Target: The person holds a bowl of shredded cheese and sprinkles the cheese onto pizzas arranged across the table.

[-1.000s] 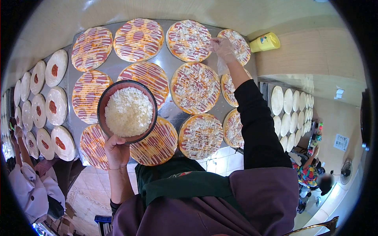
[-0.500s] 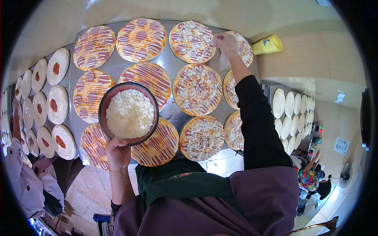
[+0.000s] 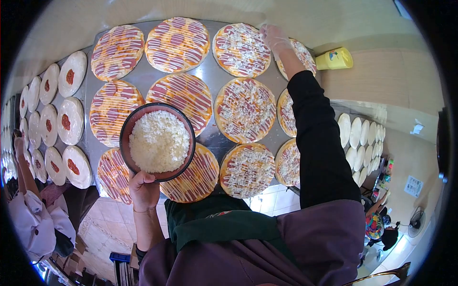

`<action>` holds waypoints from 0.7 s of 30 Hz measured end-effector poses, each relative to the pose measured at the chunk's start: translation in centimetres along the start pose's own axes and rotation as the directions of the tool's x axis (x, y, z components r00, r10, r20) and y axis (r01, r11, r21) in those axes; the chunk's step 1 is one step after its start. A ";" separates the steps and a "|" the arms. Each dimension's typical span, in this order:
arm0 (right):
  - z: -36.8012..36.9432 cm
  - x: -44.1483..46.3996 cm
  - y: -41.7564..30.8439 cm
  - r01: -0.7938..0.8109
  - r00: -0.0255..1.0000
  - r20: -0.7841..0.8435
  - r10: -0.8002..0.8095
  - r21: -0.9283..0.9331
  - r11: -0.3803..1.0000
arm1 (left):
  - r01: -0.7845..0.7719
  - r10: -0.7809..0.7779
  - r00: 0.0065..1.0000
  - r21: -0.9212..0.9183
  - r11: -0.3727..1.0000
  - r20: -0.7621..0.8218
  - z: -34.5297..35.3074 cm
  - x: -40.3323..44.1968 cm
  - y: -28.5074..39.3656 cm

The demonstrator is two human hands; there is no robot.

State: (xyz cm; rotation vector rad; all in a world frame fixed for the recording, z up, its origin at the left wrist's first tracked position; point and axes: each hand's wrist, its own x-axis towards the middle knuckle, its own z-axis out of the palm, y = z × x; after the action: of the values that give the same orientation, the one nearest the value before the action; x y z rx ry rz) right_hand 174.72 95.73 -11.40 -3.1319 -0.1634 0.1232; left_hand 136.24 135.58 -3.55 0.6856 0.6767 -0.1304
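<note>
My left hand [image 3: 144,190] grips the near rim of a dark-edged bowl [image 3: 125,143] full of white grated cheese [image 3: 160,141], held above the pizzas. My right hand [image 3: 275,39], in a clear plastic glove, hovers at the upper right edge of a cheese-topped pizza [image 3: 241,50]. Its fingers are drawn together, and whatever they hold is too small to make out. Pizzas in the two right columns carry white shreds, like the middle one [image 3: 244,110]. Those on the left, such as the top left pizza [image 3: 117,52], show sauce stripes over pink slices.
A yellow cup [image 3: 335,58] lies on its side beyond the metal table [image 3: 210,138]. Dough rounds with red sauce [image 3: 70,120] stand at left, near a co-worker in a light garment [image 3: 36,224]. Plain dough rounds [image 3: 355,132] and another person [image 3: 375,225] are at right.
My right hand has moved up and slightly right, toward the far edge of the upper pizza. The bowl stays in my left hand. The whole view has shifted a little.
</note>
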 end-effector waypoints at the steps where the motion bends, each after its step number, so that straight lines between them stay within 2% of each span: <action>1: 0.4 0.6 0.1 -0.001 1.000 -0.003 0.000 -0.066 0.998 | -0.001 0.001 1.000 0.000 1.000 -0.003 0.0 0.0 0.0; 5: 0.1 1.1 0.2 0.052 0.998 -0.015 -0.054 -0.081 0.995 | -0.004 0.004 1.000 -0.008 1.000 0.006 -0.4 -0.1 -0.3; 8: -0.3 1.3 0.5 0.003 0.995 -0.099 -0.002 0.013 1.000 | 0.004 -0.004 1.000 -0.022 1.000 0.004 -1.2 -0.1 -0.6; 10: -0.1 2.1 1.0 -0.167 0.972 -0.135 0.192 0.180 0.969 | 0.008 -0.009 1.000 -0.030 1.000 -0.008 -1.2 -0.3 -0.7; 11: 0.1 2.2 1.3 -0.167 0.972 -0.136 0.193 0.181 0.969 | -0.022 0.022 1.000 -0.019 1.000 0.007 -0.9 -0.4 -0.7; 13: 0.4 1.9 1.8 -0.093 0.987 -0.052 0.149 0.572 0.815 | -0.055 0.056 0.998 -0.007 0.998 0.025 -0.8 -0.6 -0.8; 17: -0.8 0.7 0.6 -0.068 0.991 -0.070 0.118 0.499 0.864 | -0.049 0.049 0.999 0.014 0.999 0.017 -0.5 -1.0 -0.8; 19: -0.5 0.3 0.7 0.006 0.986 -0.155 0.057 0.382 0.924 | -0.057 0.057 0.998 0.018 0.998 0.022 -0.4 -1.2 -0.8; 21: -0.7 -0.6 0.9 0.001 0.991 -0.125 0.040 0.311 0.950 | -0.076 0.075 0.997 0.013 0.997 0.017 -0.8 -1.2 -0.7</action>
State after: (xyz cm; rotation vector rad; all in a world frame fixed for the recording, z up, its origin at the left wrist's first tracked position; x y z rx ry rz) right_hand 174.30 94.75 -10.67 -2.8149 -0.1007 -0.0510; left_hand 134.61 135.40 -3.67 0.7213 0.6334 -0.0709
